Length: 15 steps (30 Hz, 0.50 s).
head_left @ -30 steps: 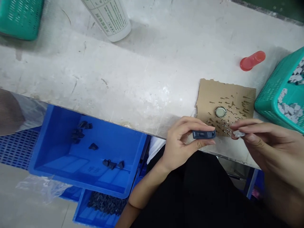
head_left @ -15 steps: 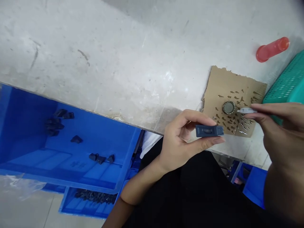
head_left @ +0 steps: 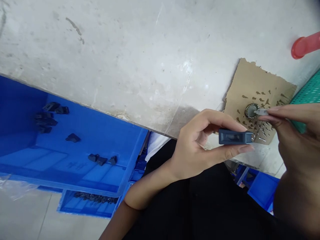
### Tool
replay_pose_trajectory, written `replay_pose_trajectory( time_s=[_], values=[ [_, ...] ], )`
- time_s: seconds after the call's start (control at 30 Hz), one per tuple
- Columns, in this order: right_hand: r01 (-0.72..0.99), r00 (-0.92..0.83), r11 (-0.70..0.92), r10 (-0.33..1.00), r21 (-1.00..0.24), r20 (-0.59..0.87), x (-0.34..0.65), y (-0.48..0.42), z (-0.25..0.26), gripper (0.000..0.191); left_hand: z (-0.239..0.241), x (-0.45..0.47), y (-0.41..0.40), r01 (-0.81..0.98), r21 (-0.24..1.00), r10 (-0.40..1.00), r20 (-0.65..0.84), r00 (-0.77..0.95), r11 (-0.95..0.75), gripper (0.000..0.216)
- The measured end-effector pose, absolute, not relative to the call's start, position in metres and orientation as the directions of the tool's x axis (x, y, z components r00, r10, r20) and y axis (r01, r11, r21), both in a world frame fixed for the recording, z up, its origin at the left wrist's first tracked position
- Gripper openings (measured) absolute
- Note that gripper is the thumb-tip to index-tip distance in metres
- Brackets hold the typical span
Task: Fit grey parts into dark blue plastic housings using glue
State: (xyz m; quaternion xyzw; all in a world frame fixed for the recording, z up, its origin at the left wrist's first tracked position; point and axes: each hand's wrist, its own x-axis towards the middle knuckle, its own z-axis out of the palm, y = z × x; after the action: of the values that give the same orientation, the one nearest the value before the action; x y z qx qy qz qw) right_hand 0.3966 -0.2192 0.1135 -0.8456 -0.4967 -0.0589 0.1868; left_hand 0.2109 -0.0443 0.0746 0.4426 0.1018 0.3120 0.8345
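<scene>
My left hand pinches a dark grey plastic part between thumb and fingers; it has a slot along its face and ridges at one end. In my right hand a small pale, translucent piece is held between thumb and forefinger. Its tip reaches the rim of a bottle cap, which lies open side up; whether the two touch I cannot tell. Under the cap is a torn piece of cardboard, dotted with shiny wet-looking marks or bits around the cap.
A red tube-like object and a green perforated basket stand at the right. Below the worktable, a large blue crate holds several dark parts. A smaller blue bin is full of similar pieces.
The pale piece in my right hand has come from beside the bottle cap to its rim. The camera view has shifted. My left hand keeps its grip on the dark part.
</scene>
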Motion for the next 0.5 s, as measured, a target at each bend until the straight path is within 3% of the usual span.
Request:
replay_pose_trajectory(
  time_s=[0.1, 0.2, 0.5],
  values=[
    [0.919, 0.380, -0.305, 0.854, -0.251, 0.354, 0.4013, -0.2200, 0.1101, 0.052, 0.0733, 0.2110, -0.0455, -0.449, 0.794, 0.620, 0.118, 0.776, 0.410, 0.033],
    [0.931, 0.353, -0.280, 0.856, -0.235, 0.378, 0.4031, -0.2204, 0.1083, 0.061, 0.0725, 0.2112, -0.0463, -0.452, 0.797, 0.627, 0.122, 0.769, 0.400, 0.033],
    [0.948, 0.306, -0.232, 0.852, -0.218, 0.425, 0.4000, -0.2165, 0.1090, 0.064, 0.0724, 0.2098, -0.0467, -0.430, 0.790, 0.606, 0.093, 0.790, 0.438, 0.033]
  ],
)
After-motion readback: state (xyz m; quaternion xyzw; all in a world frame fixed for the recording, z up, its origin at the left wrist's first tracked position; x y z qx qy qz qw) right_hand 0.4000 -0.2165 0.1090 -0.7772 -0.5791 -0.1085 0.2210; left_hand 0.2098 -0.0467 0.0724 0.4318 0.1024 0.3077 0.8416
